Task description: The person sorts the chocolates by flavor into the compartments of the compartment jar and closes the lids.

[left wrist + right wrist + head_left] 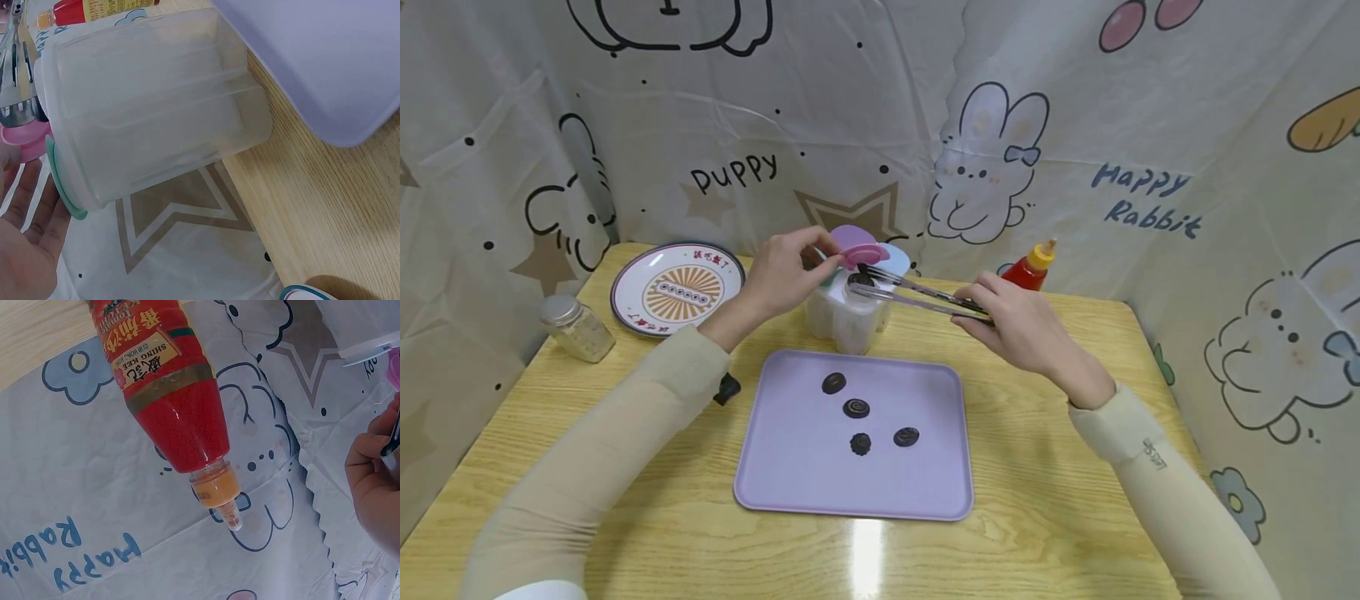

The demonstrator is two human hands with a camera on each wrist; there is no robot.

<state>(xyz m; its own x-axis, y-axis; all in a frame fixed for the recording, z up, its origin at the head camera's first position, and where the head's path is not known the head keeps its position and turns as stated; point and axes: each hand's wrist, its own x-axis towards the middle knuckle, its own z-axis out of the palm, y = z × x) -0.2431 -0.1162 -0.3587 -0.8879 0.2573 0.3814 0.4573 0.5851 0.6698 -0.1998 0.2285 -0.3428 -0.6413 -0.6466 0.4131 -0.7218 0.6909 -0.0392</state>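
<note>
A clear plastic container [850, 312] stands on the wooden counter [1060, 467] just behind the far edge of a lavender tray [797, 467]. It is split into compartments with coloured flip lids; you cannot tell from these views what the compartments hold. Your left hand [782, 279] reaches over the container from its left side, and its fingertips pinch the pink lid [861, 252] and hold it lifted. Your right hand [1018, 325] comes in from the container's right, fingers closed around metal tongs [917, 293], whose tips sit at the open top of the container and clamp a small dark piece [859, 280].

Four more dark chocolate pieces [856, 408] lie spread on the tray, in front of the container, none touching another.

Behind and to the right of the container, past your right hand, stands a red sauce bottle [1028, 268] with an orange nozzle. To the container's left lies a patterned plate [677, 287], and further left a small glass jar [574, 327] with a metal cap. Both forearms wear beige sleeves.
</note>
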